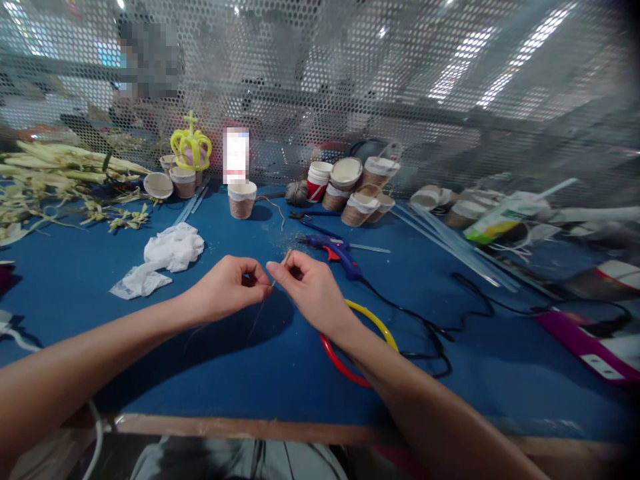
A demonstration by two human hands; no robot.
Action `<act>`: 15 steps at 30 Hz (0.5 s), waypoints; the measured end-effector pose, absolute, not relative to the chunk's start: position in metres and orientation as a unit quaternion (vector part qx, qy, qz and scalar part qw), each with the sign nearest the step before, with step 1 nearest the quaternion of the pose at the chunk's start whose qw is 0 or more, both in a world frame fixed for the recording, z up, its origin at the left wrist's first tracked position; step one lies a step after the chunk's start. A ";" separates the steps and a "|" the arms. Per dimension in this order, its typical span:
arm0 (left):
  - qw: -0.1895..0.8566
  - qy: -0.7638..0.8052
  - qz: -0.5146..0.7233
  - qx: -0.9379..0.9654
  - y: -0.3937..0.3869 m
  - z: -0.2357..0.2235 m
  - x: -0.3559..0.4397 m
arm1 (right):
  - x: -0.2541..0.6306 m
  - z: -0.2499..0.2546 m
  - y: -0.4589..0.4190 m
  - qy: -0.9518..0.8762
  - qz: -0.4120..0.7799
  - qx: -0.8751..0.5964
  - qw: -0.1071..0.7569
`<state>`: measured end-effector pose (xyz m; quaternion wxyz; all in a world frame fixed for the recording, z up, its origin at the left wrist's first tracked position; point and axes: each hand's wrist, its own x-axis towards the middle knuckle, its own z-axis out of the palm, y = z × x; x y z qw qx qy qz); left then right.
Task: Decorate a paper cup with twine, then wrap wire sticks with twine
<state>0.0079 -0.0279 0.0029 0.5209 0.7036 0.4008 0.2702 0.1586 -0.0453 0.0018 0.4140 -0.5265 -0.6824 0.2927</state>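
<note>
Over the middle of the blue table, both my hands pinch a thin piece of twine [273, 283]. My left hand [233, 288] closes thumb and finger on one part of it, and a loose strand hangs below. Close beside it, my right hand [313, 287] pinches the twine too, its fingertips almost touching the left ones. Just beyond the right hand lies a blue glue gun [327, 245] with a red trigger. Under the right wrist is a red and yellow ring [384, 327]. A crumpled white lace cloth [174, 248] rests left of my hands.
A twine-wrapped cup [242, 201] stands ahead, with more wrapped cups [361, 208] and a grey yarn ball [297, 193] to its right. Dried husks [65, 167] fill the back left. Clear glue sticks [450, 243], a black cord [400, 308] and a purple power strip [583, 347] lie right.
</note>
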 end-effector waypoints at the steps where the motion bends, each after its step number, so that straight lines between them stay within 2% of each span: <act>1: 0.528 0.398 0.272 0.700 -0.028 0.003 0.008 | 0.159 0.002 -0.045 -0.678 0.306 -0.524 0.414; 7: 0.637 0.380 0.248 0.623 -0.026 0.006 0.005 | 0.162 0.005 -0.044 -0.639 0.492 -0.432 0.404; 9: 0.651 0.379 0.246 0.610 -0.025 0.008 0.005 | 0.163 0.005 -0.044 -0.633 0.495 -0.435 0.406; 15: 0.583 0.396 0.265 0.658 -0.025 0.007 0.006 | 0.162 0.005 -0.044 -0.664 0.406 -0.481 0.404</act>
